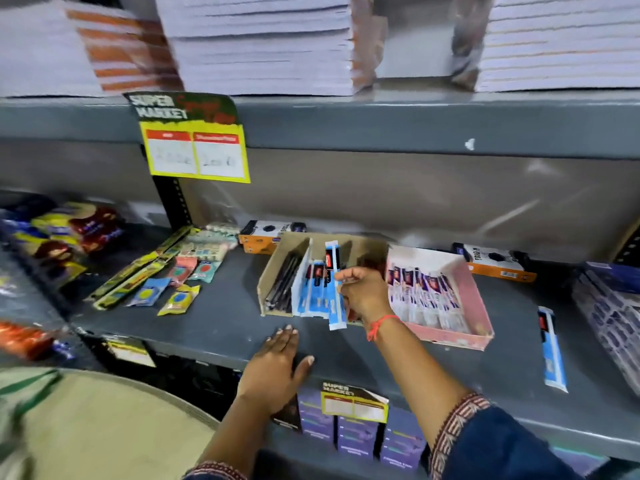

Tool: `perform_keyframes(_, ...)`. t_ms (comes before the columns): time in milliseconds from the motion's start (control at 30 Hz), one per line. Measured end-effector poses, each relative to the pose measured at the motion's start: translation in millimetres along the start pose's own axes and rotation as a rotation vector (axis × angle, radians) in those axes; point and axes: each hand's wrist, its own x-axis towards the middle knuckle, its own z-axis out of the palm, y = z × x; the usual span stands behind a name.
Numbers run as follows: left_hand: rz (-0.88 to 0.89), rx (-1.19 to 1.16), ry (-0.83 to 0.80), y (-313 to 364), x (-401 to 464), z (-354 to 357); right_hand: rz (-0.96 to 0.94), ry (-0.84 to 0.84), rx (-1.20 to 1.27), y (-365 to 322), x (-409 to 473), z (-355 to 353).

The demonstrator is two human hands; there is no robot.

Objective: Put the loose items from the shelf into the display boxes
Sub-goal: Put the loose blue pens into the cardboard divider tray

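Risk sits with the blue pen packet pinched in the right hand: tilted over the brown display box, it could catch the divider or slide out the open front. The left hand lies flat and empty on the shelf edge. Right of the right hand, a pink box holds purple packets; farther right lies one loose blue packet.

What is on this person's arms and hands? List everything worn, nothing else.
Both hands are bare, no gloves. The right hand has a thin orange-red thread tied round the wrist. The right forearm ends in a dark blue sleeve pushed up near the elbow, with a maroon and cream patterned cuff. The left hand shows no band; the same patterned cuff edge peeks in at the bottom of the picture.
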Motion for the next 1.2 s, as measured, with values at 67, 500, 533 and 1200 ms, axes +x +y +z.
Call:
perform_keyframes(67,0.006,-0.032,0.023,-7.8,5.0,0.5,-0.011,0.032,-0.126,-3.4,8.2,13.9)
perform_keyframes(500,0.032,-0.077,0.126,-23.0,13.2,16.4,0.027,-0.051,-0.709,-32.4,30.3,58.9)
perform_keyframes(533,0.034,-0.078,0.131,-23.4,14.1,16.7,0.040,-0.053,-0.713,-31.3,35.2,61.8)
perform_keyframes(1200,0.023,-0.070,0.087,-24.2,16.6,15.8,-0.225,0.068,-0.787,-11.1,36.1,52.0)
